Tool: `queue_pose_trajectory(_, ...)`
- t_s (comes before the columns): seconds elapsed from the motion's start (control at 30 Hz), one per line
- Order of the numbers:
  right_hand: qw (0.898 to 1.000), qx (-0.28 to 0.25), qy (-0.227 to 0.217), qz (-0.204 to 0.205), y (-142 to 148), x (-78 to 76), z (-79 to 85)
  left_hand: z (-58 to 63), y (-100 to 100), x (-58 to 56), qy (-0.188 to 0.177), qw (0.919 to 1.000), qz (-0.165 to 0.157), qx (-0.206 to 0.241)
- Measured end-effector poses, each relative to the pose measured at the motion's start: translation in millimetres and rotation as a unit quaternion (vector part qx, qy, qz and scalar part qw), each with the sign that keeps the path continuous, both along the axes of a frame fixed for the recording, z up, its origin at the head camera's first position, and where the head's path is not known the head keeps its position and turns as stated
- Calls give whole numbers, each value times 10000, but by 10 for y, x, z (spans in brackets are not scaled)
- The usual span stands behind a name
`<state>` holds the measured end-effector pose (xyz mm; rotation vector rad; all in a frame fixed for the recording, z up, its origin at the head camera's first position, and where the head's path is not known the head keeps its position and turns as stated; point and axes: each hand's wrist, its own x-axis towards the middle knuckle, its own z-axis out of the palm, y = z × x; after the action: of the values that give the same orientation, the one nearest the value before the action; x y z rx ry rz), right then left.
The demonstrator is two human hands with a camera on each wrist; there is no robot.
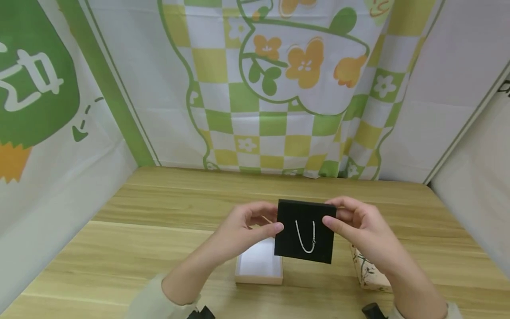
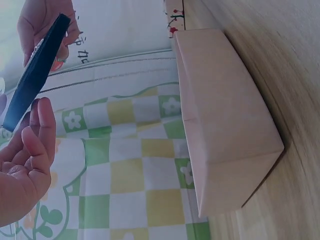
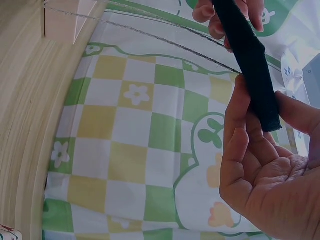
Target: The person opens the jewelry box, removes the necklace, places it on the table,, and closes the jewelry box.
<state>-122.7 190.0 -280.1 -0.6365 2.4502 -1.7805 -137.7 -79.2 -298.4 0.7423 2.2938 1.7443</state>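
A thin black square jewelry pad (image 1: 284,246) is held upright above the table, tilted slightly, with a U of silver chain (image 1: 307,251) showing on its front. My left hand (image 1: 248,227) pinches its left edge, thumb on the front. On the opposite edge my right hand (image 1: 365,228) pinches it, thumb near the upper corner. In the right wrist view the pad (image 3: 250,60) is nearly edge-on, and two strands of chain (image 3: 165,41) hang from behind it. The fingers behind the pad are partly hidden in the head view.
Under the pad stands an open pale box (image 1: 259,279) with a white inside. A floral-patterned box part (image 1: 372,278) lies to the right, partly covered by my right wrist. Behind the wooden table (image 1: 167,190) hangs a checked, flowered cloth (image 1: 247,106).
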Motion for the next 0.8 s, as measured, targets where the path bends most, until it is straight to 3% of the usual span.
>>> queue_pose_trajectory(0.4, 9999, 52, -113, 29, 5, -5, -22, -26, 75, -6, 99, 9997, -230, 51)
queue_pose_trajectory(0.57, 9999, 94, -100, 79, -7, -7, -22, -37, 69, -3, 72, 9998, -166, -54)
queue_pose_trajectory(0.7, 9993, 291, 78, -232, 0, -11, -25, -55, 67, -16, 78, 9998, -133, -142)
queue_pose_trajectory(0.8, 9948, 502, 605, -646, -4, 7, -12, -67, 59, -26, 109, 9997, -137, -179)
